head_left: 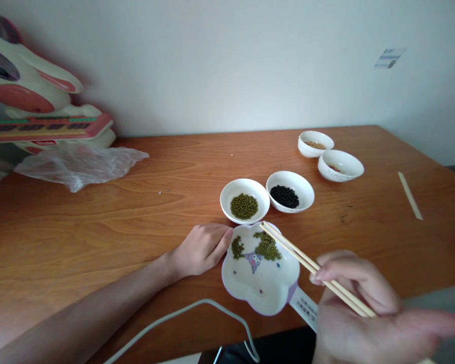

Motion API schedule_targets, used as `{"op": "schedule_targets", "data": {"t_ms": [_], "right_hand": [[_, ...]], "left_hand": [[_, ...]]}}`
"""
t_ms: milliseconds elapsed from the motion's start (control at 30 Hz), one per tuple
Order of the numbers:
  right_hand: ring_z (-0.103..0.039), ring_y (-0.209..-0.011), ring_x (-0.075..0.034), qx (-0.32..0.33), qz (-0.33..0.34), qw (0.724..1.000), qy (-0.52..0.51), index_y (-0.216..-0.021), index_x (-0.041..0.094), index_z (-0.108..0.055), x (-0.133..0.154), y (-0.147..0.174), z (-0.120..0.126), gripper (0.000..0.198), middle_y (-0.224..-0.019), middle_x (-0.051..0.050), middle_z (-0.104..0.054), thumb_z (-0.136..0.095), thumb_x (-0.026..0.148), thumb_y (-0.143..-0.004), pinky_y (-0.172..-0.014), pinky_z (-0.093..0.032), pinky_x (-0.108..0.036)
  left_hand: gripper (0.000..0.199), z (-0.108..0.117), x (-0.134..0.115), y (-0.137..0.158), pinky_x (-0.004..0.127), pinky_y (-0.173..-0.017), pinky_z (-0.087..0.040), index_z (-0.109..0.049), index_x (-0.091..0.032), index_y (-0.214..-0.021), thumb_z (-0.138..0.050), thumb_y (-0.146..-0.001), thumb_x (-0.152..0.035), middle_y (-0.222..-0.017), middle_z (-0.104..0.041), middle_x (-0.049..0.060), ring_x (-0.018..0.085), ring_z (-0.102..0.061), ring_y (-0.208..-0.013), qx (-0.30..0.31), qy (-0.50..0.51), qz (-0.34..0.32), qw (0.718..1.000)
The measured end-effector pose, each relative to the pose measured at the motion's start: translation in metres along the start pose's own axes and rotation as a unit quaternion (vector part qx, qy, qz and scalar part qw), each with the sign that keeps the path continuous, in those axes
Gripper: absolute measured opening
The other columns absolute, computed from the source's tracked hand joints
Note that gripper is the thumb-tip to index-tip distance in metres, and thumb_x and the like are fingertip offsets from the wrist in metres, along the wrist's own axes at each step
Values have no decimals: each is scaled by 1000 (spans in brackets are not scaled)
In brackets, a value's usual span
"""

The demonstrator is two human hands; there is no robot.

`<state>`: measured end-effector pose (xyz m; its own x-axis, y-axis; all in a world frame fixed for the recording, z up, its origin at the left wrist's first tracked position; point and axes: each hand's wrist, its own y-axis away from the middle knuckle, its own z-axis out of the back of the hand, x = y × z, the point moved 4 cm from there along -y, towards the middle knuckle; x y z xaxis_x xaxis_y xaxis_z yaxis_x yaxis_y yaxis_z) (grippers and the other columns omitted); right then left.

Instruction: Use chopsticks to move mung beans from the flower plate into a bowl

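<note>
My right hand (364, 298) holds a pair of wooden chopsticks (314, 264), somewhat blurred. Their tips are close together over the far rim of a white flower-shaped dish (265, 290); a small dark spot shows there, too small to identify. Two groups of green mung beans (267, 246) lie in the dish near a printed cartoon figure. My left hand (205, 247) rests on the table with curled fingers, gripping the dish's left rim. Just behind the dish stand a white bowl (227, 206) of mung beans and a white bowl (306, 191) of black beans.
Farther right are two white bowls, one (303, 149) with tan grains, another (349, 169) with a few reddish bits. A pale stick (410, 196) lies near the right edge. A plastic bag (83, 164) and toy keyboard (49, 129) sit left. A white cable (174, 316) loops in front.
</note>
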<state>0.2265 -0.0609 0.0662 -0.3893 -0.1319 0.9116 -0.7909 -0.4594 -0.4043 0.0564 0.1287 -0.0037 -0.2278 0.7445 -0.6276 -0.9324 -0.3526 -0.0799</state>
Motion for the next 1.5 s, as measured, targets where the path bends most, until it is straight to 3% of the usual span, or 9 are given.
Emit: {"op": "schedule_targets", "data": {"t_ms": [100,233,400,533,667,1500], "right_hand": [[-62,-61,-20,-59,34,995,-79,-61,23,-68,7,1,-14,79,-59,-3,-64,-26,75,-104,-62,-48,-32],[-61,-58,-20,8,-22,998,-50,-65,21,-70,-7,2,-29,83,-62,-5,-65,-22,79,-101,-50,-41,-31],[-61,-60,-20,10,-22,999,-28,-61,21,-68,-18,-1,-4,84,-61,-5,-64,-21,76,-103,-56,-45,-32],[-59,-57,-19,88,-13,996,21,-60,21,-67,-23,2,1,85,-56,-5,-62,-17,75,-103,-54,-42,-32],[-54,-56,-17,132,-87,985,72,-66,20,-65,-25,14,-12,79,-59,-2,-58,-19,71,-106,-54,-34,-33],[-56,-60,-18,123,-126,980,97,-69,20,-65,-23,16,-15,82,-60,-4,-59,-13,72,-106,-55,-35,-32]], "left_hand": [[40,-1,0,0,29,-76,-46,-47,-20,-83,-26,-114,-34,-81,-59,2,16,-54,-72,-2,-1,0,1000],[41,-1,1,1,30,-77,-46,-47,-20,-83,-25,-114,-35,-80,-59,2,16,-55,-73,-1,-3,0,1000],[42,0,0,1,30,-77,-46,-47,-20,-82,-24,-114,-35,-80,-59,2,16,-55,-72,0,-12,1,1000],[42,1,-2,-1,29,-77,-46,-48,-20,-82,-24,-114,-35,-81,-61,3,16,-57,-74,-1,-10,-2,1000],[43,1,-1,0,30,-76,-46,-49,-20,-82,-24,-114,-35,-81,-61,3,16,-56,-73,-2,-9,0,1000],[42,1,-1,0,30,-76,-46,-50,-20,-83,-25,-114,-34,-80,-61,4,17,-56,-73,-7,-7,-8,1000]]}}
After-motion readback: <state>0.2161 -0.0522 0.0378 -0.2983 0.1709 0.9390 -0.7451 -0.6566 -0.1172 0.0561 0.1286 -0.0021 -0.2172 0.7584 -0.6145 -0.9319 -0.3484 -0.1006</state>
